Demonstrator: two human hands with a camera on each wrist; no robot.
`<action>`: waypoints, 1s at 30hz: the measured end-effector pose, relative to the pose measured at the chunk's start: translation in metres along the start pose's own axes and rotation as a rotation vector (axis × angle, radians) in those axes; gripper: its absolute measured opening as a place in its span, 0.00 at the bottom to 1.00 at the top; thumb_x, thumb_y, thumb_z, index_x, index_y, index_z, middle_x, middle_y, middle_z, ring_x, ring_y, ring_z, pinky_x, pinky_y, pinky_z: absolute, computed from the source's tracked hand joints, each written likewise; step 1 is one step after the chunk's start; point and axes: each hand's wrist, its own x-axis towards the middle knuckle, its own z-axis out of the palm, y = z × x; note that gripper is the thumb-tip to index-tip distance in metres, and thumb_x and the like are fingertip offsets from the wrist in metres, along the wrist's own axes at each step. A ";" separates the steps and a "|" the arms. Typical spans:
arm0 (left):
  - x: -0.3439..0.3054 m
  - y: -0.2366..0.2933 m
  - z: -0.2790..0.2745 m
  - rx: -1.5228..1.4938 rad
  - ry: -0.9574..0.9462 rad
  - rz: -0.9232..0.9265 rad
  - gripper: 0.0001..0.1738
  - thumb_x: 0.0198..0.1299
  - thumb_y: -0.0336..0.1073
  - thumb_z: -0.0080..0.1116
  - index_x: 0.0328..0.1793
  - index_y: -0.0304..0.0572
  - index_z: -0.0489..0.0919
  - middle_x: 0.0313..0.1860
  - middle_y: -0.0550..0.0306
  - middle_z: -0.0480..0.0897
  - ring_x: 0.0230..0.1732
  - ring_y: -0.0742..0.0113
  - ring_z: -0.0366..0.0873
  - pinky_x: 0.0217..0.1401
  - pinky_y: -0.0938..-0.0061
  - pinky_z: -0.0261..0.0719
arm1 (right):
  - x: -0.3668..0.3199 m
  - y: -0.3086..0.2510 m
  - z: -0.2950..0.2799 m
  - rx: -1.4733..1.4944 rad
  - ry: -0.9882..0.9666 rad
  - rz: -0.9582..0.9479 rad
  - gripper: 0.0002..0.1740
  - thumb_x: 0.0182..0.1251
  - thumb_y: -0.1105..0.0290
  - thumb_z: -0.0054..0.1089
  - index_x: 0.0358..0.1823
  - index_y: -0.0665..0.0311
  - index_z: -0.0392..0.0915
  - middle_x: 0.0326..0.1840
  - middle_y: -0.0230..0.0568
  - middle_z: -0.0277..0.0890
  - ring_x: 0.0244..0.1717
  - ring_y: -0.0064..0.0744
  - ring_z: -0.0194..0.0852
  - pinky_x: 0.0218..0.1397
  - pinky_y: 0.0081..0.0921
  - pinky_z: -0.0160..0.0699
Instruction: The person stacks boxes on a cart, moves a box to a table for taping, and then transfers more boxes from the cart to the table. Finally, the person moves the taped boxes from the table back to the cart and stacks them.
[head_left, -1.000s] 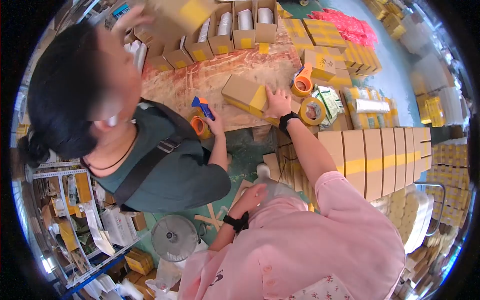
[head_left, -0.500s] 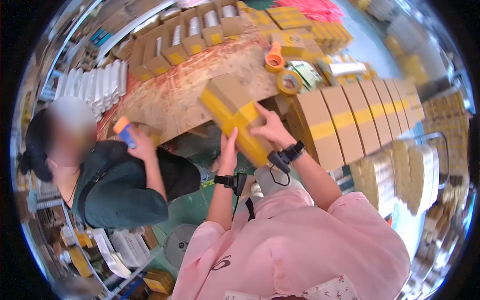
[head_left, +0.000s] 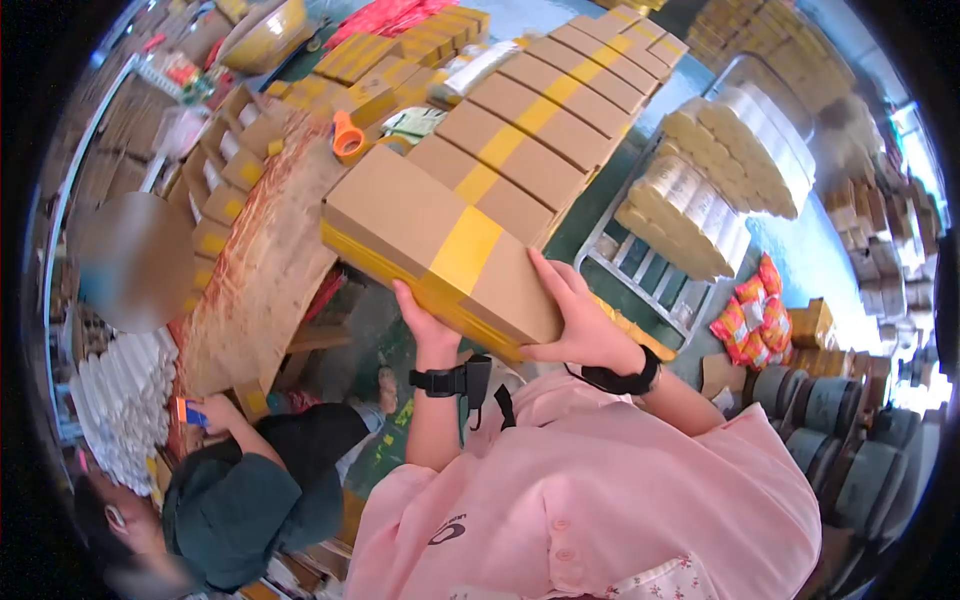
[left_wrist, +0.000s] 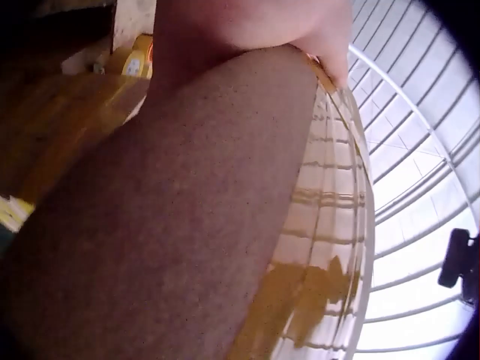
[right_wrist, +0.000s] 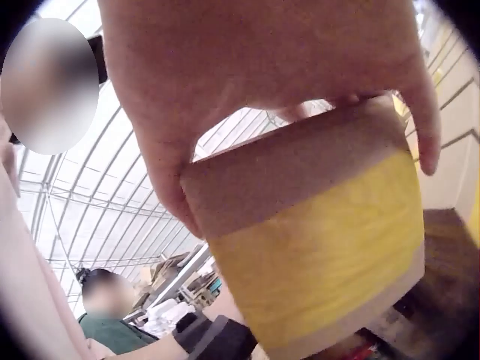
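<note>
A long cardboard box (head_left: 385,205) with yellow tape around it is held in both hands in front of the body, tilted, overlapping the near end of a box row in the head view. My left hand (head_left: 428,325) grips its near lower side; most of those fingers are hidden behind the box. At the right end, my right hand (head_left: 580,315) spans the box with thumb and fingers apart. The right wrist view shows that hand (right_wrist: 262,60) over the taped end (right_wrist: 322,247). In the left wrist view, the left hand (left_wrist: 255,22) meets the box's brown face (left_wrist: 180,195).
Taped cardboard boxes (head_left: 540,110) stand in a row beyond. A wooden table (head_left: 265,270) lies left, with an orange tape dispenser (head_left: 348,135) at its far end. Another person (head_left: 240,500) is at lower left. A metal cart (head_left: 640,265) carries wrapped rolls (head_left: 680,205).
The box has left the table and come up into both hands; the left hand joined the right on it. The view has turned right, towards the box row and cart.
</note>
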 end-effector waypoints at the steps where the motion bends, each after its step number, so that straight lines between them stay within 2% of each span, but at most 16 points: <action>1: 0.003 -0.010 0.012 0.016 -0.011 -0.036 0.36 0.60 0.63 0.34 0.65 0.45 0.58 0.61 0.55 0.65 0.60 0.58 0.64 0.61 0.62 0.63 | -0.007 -0.002 -0.006 -0.056 0.075 0.015 0.57 0.31 0.60 0.67 0.68 0.57 0.47 0.53 0.56 0.57 0.54 0.51 0.57 0.61 0.35 0.57; 3: 0.014 -0.030 0.028 0.050 -0.112 -0.172 0.35 0.61 0.63 0.32 0.66 0.48 0.57 0.63 0.58 0.63 0.62 0.60 0.62 0.62 0.64 0.61 | -0.017 0.008 -0.018 -0.018 0.223 0.083 0.56 0.29 0.62 0.67 0.67 0.59 0.49 0.51 0.52 0.57 0.52 0.48 0.58 0.60 0.33 0.57; 4: 0.021 -0.040 0.036 0.162 -0.198 -0.234 0.34 0.62 0.61 0.34 0.66 0.46 0.58 0.63 0.58 0.64 0.62 0.61 0.62 0.62 0.65 0.62 | -0.021 0.014 -0.027 0.001 0.297 0.117 0.56 0.28 0.64 0.67 0.67 0.60 0.51 0.49 0.50 0.58 0.51 0.46 0.58 0.60 0.32 0.56; 6: 0.038 -0.059 0.056 0.379 -0.366 -0.337 0.31 0.64 0.55 0.38 0.65 0.43 0.59 0.62 0.56 0.65 0.61 0.62 0.63 0.62 0.67 0.62 | -0.027 0.039 -0.054 0.224 0.454 0.154 0.52 0.26 0.69 0.65 0.64 0.59 0.56 0.47 0.41 0.61 0.51 0.38 0.60 0.60 0.29 0.56; 7: 0.049 -0.068 0.066 0.510 -0.491 -0.325 0.28 0.65 0.47 0.41 0.66 0.41 0.57 0.64 0.54 0.62 0.64 0.63 0.60 0.64 0.69 0.59 | -0.028 0.050 -0.074 0.357 0.504 0.212 0.51 0.26 0.70 0.64 0.64 0.59 0.57 0.47 0.39 0.63 0.51 0.36 0.61 0.60 0.28 0.57; 8: 0.054 -0.075 0.077 0.601 -0.537 -0.306 0.28 0.65 0.45 0.42 0.67 0.40 0.56 0.65 0.52 0.61 0.64 0.63 0.59 0.64 0.70 0.58 | -0.029 0.060 -0.094 0.493 0.549 0.271 0.51 0.26 0.71 0.63 0.64 0.60 0.57 0.47 0.37 0.65 0.51 0.33 0.63 0.59 0.26 0.58; 10: 0.068 -0.084 0.103 0.780 -0.626 -0.257 0.28 0.64 0.43 0.44 0.67 0.40 0.55 0.66 0.50 0.60 0.66 0.62 0.57 0.65 0.71 0.56 | -0.028 0.081 -0.139 0.511 0.614 0.343 0.49 0.27 0.74 0.61 0.63 0.60 0.58 0.47 0.37 0.67 0.51 0.32 0.65 0.58 0.24 0.60; 11: 0.081 -0.088 0.102 0.792 -0.532 -0.263 0.28 0.63 0.38 0.45 0.67 0.36 0.55 0.67 0.46 0.58 0.68 0.61 0.54 0.67 0.71 0.53 | -0.024 0.093 -0.162 0.516 0.663 0.331 0.48 0.28 0.74 0.60 0.62 0.60 0.59 0.46 0.38 0.67 0.50 0.32 0.66 0.58 0.24 0.60; 14: 0.122 -0.094 0.081 0.913 -0.318 0.111 0.27 0.61 0.33 0.47 0.66 0.32 0.57 0.66 0.45 0.59 0.67 0.60 0.55 0.68 0.70 0.51 | 0.000 0.138 -0.239 0.536 0.720 0.362 0.44 0.32 0.74 0.57 0.61 0.61 0.60 0.44 0.40 0.69 0.48 0.31 0.67 0.55 0.23 0.63; 16: 0.139 -0.087 0.071 1.119 -0.117 0.355 0.29 0.60 0.31 0.49 0.66 0.29 0.54 0.67 0.45 0.57 0.67 0.59 0.54 0.68 0.69 0.50 | 0.033 0.180 -0.295 0.430 0.776 0.346 0.41 0.33 0.74 0.57 0.60 0.62 0.63 0.43 0.41 0.71 0.45 0.32 0.69 0.51 0.23 0.66; 18: 0.165 -0.087 0.037 1.277 0.108 0.494 0.34 0.58 0.32 0.51 0.67 0.29 0.51 0.68 0.44 0.54 0.67 0.57 0.53 0.68 0.68 0.50 | 0.078 0.228 -0.353 0.273 0.737 0.299 0.40 0.37 0.73 0.53 0.61 0.63 0.60 0.44 0.42 0.70 0.45 0.32 0.69 0.51 0.22 0.65; 20: 0.181 -0.088 0.038 1.152 0.285 0.380 0.38 0.57 0.34 0.54 0.68 0.29 0.47 0.68 0.42 0.51 0.66 0.56 0.52 0.67 0.68 0.51 | 0.132 0.276 -0.408 0.184 0.727 0.271 0.40 0.37 0.73 0.55 0.61 0.61 0.60 0.45 0.42 0.70 0.45 0.32 0.70 0.50 0.22 0.67; 22: 0.194 -0.093 0.040 1.301 0.378 0.357 0.40 0.56 0.34 0.55 0.68 0.29 0.45 0.67 0.41 0.51 0.66 0.56 0.53 0.67 0.69 0.52 | 0.187 0.327 -0.458 0.094 0.687 0.234 0.42 0.34 0.73 0.60 0.61 0.59 0.61 0.46 0.42 0.69 0.46 0.32 0.69 0.49 0.24 0.68; 24: 0.205 -0.097 0.033 1.223 0.516 0.300 0.41 0.56 0.35 0.56 0.68 0.29 0.44 0.67 0.41 0.51 0.66 0.56 0.53 0.66 0.69 0.52 | 0.242 0.375 -0.499 0.055 0.633 0.204 0.43 0.31 0.73 0.63 0.60 0.59 0.63 0.47 0.43 0.68 0.48 0.33 0.67 0.50 0.26 0.69; 28: 0.214 -0.106 0.050 1.062 0.679 0.236 0.44 0.55 0.38 0.57 0.69 0.29 0.43 0.67 0.41 0.52 0.65 0.57 0.54 0.66 0.70 0.53 | 0.339 0.472 -0.542 -0.190 0.563 0.189 0.47 0.26 0.67 0.66 0.60 0.55 0.63 0.45 0.46 0.67 0.49 0.42 0.65 0.55 0.32 0.65; 30: 0.219 -0.105 0.025 1.206 0.778 0.216 0.44 0.55 0.39 0.57 0.69 0.29 0.43 0.67 0.41 0.52 0.65 0.57 0.54 0.65 0.70 0.53 | 0.374 0.509 -0.545 -0.207 0.508 0.207 0.48 0.24 0.65 0.67 0.59 0.54 0.63 0.45 0.48 0.66 0.50 0.45 0.64 0.57 0.34 0.63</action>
